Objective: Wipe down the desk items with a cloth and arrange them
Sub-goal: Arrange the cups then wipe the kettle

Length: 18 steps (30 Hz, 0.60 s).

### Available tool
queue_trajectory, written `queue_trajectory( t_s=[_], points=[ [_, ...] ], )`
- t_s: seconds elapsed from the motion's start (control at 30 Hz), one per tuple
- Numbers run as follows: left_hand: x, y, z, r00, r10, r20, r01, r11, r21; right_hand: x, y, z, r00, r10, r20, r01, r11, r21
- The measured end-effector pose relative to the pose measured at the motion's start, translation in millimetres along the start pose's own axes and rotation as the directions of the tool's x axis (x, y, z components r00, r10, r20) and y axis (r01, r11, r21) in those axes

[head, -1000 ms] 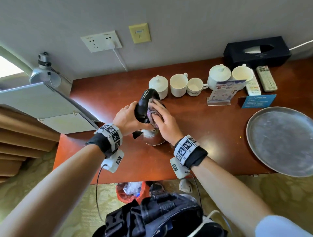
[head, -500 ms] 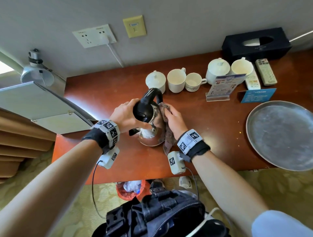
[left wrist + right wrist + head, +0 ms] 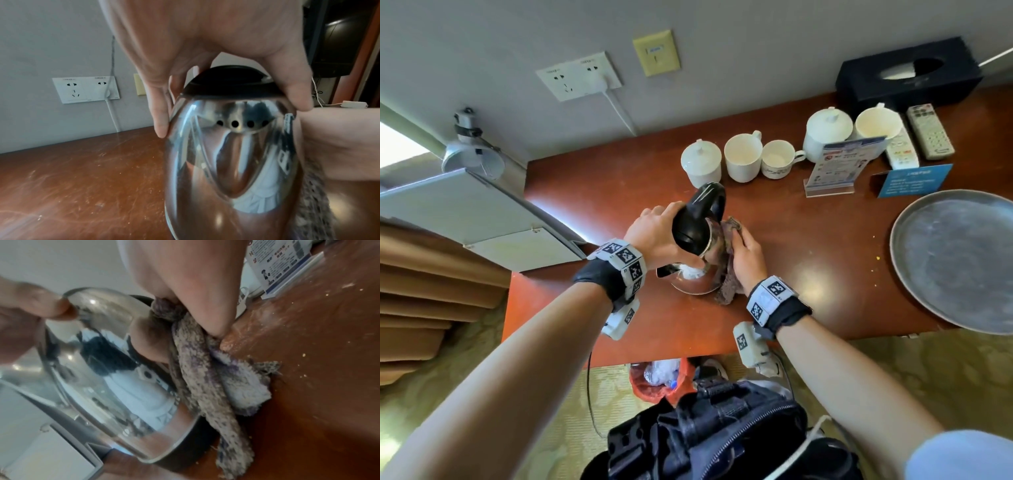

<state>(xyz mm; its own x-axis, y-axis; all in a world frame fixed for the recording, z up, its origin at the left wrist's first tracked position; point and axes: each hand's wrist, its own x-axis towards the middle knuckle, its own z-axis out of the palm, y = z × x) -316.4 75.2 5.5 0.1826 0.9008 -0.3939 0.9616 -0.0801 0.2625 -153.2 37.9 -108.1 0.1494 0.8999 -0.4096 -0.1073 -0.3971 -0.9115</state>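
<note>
Hidden: the right hand's fingertips are lying behind the cloth (image 3: 727,270), so their curl is hard to judge in the head view; the kettle's base is being cut off at 6 o'clock in the left wrist view; the blue card's print is staying too small to read.
Kettle: the steel kettle (image 3: 697,263) is standing near the front middle of the desk (image 3: 808,246), at 6 o'clock from the white lidded cup (image 3: 701,162).
Left hand: the left hand (image 3: 657,233) is coming in from 8 o'clock and gripping the kettle around its black top, thumb on one side and fingers on the other, as the left wrist view is showing.
Right hand: the right hand (image 3: 748,255) is reaching from 5 o'clock; it is pinching the mottled cloth and pressing it against the kettle's side at 3 o'clock; the cloth's tail is trailing onto the desk.
Others: the round metal tray (image 3: 959,257) is sitting well apart at 3 o'clock.
</note>
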Motion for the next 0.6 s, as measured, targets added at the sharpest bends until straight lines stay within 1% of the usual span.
queue_trajectory(
  t_s=[0.1, 0.2, 0.33, 0.4, 0.47, 0.53, 0.6],
  points=[
    [-5.4, 2.0, 2.1, 1.000, -0.004, -0.008, 0.004, 1.000, 0.005, 2.2, -1.5, -2.8, 1.000, 0.000, 0.029, 0.000, 1.000, -0.018],
    [-9.3, 2.1, 2.4, 1.000, 0.001, -0.013, -0.001, 1.000, 0.011, -7.0, -19.0, -8.4, 0.996, -0.081, 0.037, 0.081, 0.997, -0.013],
    [-15.7, -1.8, -1.7, 0.994, 0.067, 0.090, -0.073, 0.996, 0.053, -24.7, -42.9, -16.4, 0.963, -0.268, -0.022, 0.268, 0.963, -0.017],
    [-18.2, -4.9, -6.7, 0.985, 0.093, 0.147, -0.099, 0.994, 0.036, -31.2, -46.0, -20.4, 0.948, -0.317, -0.037, 0.315, 0.947, -0.064],
    [-19.9, -8.0, -9.0, 0.977, 0.100, 0.191, -0.108, 0.994, 0.033, -37.0, -43.1, -25.9, 0.936, -0.351, -0.031, 0.342, 0.927, -0.156],
    [-21.9, -11.0, -6.2, 0.980, 0.093, 0.178, -0.100, 0.995, 0.027, -41.2, -42.9, -31.9, 0.924, -0.381, -0.030, 0.369, 0.909, -0.195],
    [-25.0, -10.9, -0.4, 0.990, 0.058, 0.128, -0.056, 0.998, -0.015, -44.3, -53.4, -36.7, 0.909, -0.415, -0.043, 0.399, 0.894, -0.202]
  ],
)
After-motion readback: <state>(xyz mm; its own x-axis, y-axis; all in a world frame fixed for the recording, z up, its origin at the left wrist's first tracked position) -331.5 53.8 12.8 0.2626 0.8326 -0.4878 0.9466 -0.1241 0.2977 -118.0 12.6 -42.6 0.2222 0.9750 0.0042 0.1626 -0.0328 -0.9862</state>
